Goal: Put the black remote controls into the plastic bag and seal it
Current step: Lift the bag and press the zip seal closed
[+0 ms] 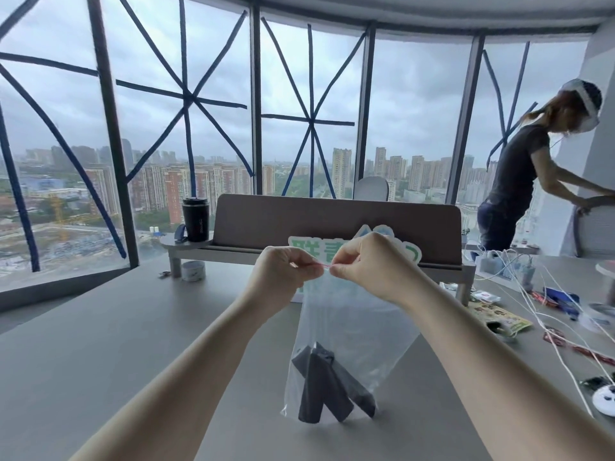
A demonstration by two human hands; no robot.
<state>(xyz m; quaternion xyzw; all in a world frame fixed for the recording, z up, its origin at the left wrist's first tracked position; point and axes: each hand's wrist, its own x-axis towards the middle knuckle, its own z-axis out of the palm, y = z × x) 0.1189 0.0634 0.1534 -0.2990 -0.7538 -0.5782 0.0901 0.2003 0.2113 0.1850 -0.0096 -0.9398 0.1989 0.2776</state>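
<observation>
A clear plastic bag (352,327) hangs upright above the grey table (133,344), held by its top edge. Three black remote controls (327,387) lie fanned out at the bottom of the bag. My left hand (283,272) pinches the red zip strip at the bag's top from the left. Close beside it, my right hand (369,266) pinches the same strip from the right. The two hands' fingertips nearly touch at the strip.
A brown desk riser (332,221) stands behind the bag with a black tumbler (195,219) on its left shelf and a green-lettered sign (306,249). White cables (539,294) and small packets cover the table's right side. A person (519,181) leans over at the far right.
</observation>
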